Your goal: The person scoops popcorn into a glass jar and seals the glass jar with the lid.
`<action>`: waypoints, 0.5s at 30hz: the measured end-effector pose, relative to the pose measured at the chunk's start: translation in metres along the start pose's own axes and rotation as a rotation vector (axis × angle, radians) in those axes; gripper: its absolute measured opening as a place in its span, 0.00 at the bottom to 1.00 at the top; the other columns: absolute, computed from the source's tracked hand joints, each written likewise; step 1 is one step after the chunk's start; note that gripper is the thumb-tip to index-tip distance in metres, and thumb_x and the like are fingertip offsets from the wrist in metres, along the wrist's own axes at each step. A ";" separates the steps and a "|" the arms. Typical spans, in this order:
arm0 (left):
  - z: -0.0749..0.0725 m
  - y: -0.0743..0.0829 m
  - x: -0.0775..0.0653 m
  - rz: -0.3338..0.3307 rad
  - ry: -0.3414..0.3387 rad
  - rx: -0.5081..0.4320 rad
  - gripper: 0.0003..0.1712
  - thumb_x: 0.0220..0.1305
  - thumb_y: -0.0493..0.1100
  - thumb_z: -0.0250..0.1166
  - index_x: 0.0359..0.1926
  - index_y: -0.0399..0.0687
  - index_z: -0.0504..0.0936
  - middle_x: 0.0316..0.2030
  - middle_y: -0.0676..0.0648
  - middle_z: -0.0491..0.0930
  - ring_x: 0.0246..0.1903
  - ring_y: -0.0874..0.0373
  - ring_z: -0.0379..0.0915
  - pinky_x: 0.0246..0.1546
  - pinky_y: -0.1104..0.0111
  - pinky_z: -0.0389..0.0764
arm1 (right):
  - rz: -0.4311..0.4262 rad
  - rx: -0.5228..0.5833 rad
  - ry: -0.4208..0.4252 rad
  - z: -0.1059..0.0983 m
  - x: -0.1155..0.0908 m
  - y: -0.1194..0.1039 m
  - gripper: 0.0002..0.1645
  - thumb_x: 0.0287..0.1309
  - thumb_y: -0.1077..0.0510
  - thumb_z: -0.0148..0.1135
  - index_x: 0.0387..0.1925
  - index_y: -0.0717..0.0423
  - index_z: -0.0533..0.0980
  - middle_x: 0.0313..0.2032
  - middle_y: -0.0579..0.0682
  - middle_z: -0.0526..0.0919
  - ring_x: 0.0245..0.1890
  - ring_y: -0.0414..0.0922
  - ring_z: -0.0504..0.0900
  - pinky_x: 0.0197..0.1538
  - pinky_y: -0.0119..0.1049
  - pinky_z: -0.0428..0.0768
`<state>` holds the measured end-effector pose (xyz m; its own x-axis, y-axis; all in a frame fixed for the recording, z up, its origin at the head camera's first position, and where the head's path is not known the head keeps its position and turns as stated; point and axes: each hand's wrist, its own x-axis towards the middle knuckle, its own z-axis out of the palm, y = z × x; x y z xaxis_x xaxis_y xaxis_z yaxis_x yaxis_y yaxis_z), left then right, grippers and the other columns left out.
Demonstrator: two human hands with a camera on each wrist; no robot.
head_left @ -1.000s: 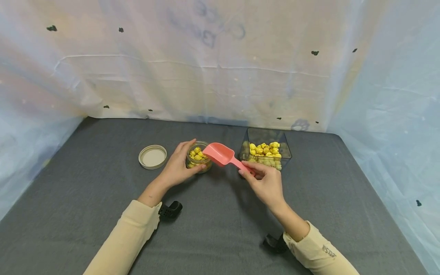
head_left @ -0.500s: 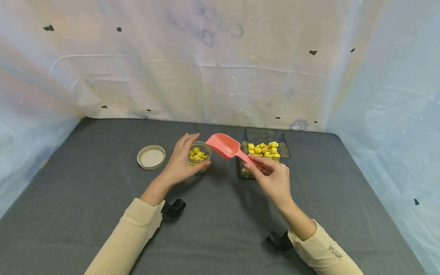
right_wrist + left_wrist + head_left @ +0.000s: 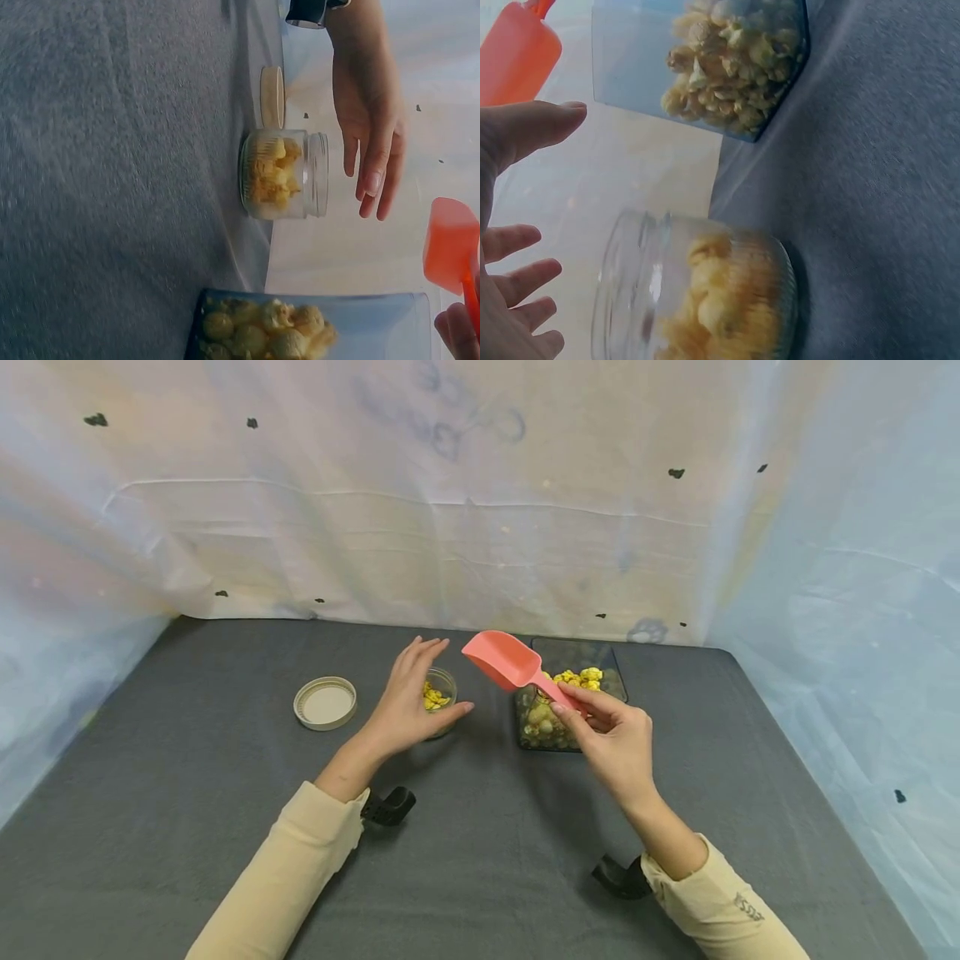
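Observation:
My right hand point(image 3: 618, 743) pinches the handle of a pink scoop point(image 3: 504, 660) between thumb and fingers. The scoop's bowl is held up in the air, left of and above a clear square container point(image 3: 555, 739) that holds yellow popcorn point(image 3: 591, 677). My left hand point(image 3: 408, 706) hovers above a glass jar point(image 3: 315, 176), its fingers spread and apart from the glass. Inside the jar lies more yellow popcorn point(image 3: 727, 300). In the head view the left hand hides part of the jar, and the right hand covers part of the container.
A round cream lid point(image 3: 325, 703) lies on the grey cloth-covered table point(image 3: 465, 860), left of the jar. A pale printed curtain point(image 3: 450, 552) hangs behind the table and along both sides.
My left hand has let go of the jar, risen, and spread its fingers. My right hand has lifted the scoop up and to the right, away from the jar.

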<state>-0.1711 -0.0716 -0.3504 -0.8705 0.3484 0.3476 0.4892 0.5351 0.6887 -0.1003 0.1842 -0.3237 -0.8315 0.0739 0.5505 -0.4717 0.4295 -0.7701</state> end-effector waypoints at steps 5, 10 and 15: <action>0.004 0.009 0.009 0.001 -0.028 0.018 0.52 0.54 0.54 0.72 0.73 0.42 0.55 0.71 0.40 0.52 0.74 0.44 0.34 0.69 0.42 0.48 | -0.023 -0.021 0.013 -0.009 0.004 0.001 0.15 0.51 0.67 0.70 0.44 0.62 0.84 0.39 0.60 0.87 0.33 0.27 0.84 0.31 0.19 0.79; 0.010 0.018 0.019 0.023 -0.048 0.012 0.55 0.52 0.56 0.73 0.73 0.43 0.54 0.72 0.41 0.51 0.75 0.46 0.34 0.70 0.43 0.47 | -0.049 -0.062 0.039 -0.019 0.006 0.002 0.15 0.52 0.68 0.69 0.44 0.63 0.84 0.37 0.61 0.87 0.31 0.25 0.82 0.30 0.18 0.77; 0.016 0.025 0.026 0.045 -0.060 0.012 0.56 0.51 0.57 0.73 0.73 0.43 0.54 0.72 0.41 0.51 0.74 0.45 0.35 0.70 0.44 0.47 | -0.081 -0.125 0.074 -0.027 0.009 0.005 0.15 0.51 0.68 0.69 0.44 0.63 0.84 0.36 0.61 0.87 0.29 0.24 0.80 0.31 0.16 0.75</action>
<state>-0.1808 -0.0370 -0.3346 -0.8429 0.4179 0.3389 0.5288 0.5269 0.6654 -0.1019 0.2114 -0.3142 -0.7664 0.0987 0.6348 -0.4920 0.5452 -0.6787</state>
